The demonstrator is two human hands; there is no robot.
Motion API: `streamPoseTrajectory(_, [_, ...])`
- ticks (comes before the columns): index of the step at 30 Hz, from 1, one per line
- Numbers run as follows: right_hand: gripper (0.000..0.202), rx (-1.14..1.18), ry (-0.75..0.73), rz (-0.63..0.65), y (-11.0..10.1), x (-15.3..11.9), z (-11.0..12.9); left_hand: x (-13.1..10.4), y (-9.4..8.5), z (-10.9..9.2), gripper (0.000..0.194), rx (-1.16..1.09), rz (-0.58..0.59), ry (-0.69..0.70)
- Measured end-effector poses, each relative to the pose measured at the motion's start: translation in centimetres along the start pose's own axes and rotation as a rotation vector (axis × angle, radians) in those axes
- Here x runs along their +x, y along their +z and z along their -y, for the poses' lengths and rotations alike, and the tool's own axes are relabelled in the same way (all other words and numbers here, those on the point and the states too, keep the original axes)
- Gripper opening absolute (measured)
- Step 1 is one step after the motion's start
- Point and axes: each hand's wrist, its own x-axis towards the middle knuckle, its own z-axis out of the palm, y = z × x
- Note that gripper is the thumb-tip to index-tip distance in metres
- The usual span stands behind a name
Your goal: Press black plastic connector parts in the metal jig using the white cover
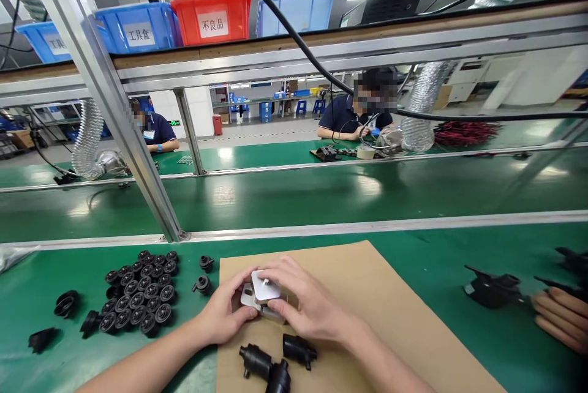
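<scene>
Over the brown cardboard sheet [367,319], my left hand [221,313] grips the left side of a small metal block [272,313] with white plates. My right hand [307,298] pinches a white square plate [264,286] on top of that block, thumb at its lower right edge. A small silver piece shows on the white plate. Below my hands, several black plastic fittings [256,361] lie on the cardboard.
Black round parts [138,299] cluster at left on the green table [193,374]. At right, another person's hand [561,318] is beside black parts [493,288]. A metal post [114,105] rises at left. Two people work across the table.
</scene>
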Motion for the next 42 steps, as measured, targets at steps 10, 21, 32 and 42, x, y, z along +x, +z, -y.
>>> streamPoseTrajectory(10, [0.048,-0.156,0.208,0.154,-0.4,0.1,0.4,-0.1,0.0,-0.1,0.085,-0.018,0.009,0.001])
streamPoseTrajectory(21, [0.088,-0.164,0.179,0.1,1.3,-0.1,-0.5,0.0,0.1,-0.4,0.097,-0.03,0.014,0.046])
streamPoseTrajectory(32, [0.102,-0.175,0.287,0.146,0.8,-0.4,-0.7,0.1,0.1,-0.9,0.104,-0.035,0.04,0.036])
streamPoseTrajectory(42, [0.105,-0.185,0.181,0.097,0.8,0.0,0.2,0.0,0.1,0.4,0.1,-0.058,0.044,0.079])
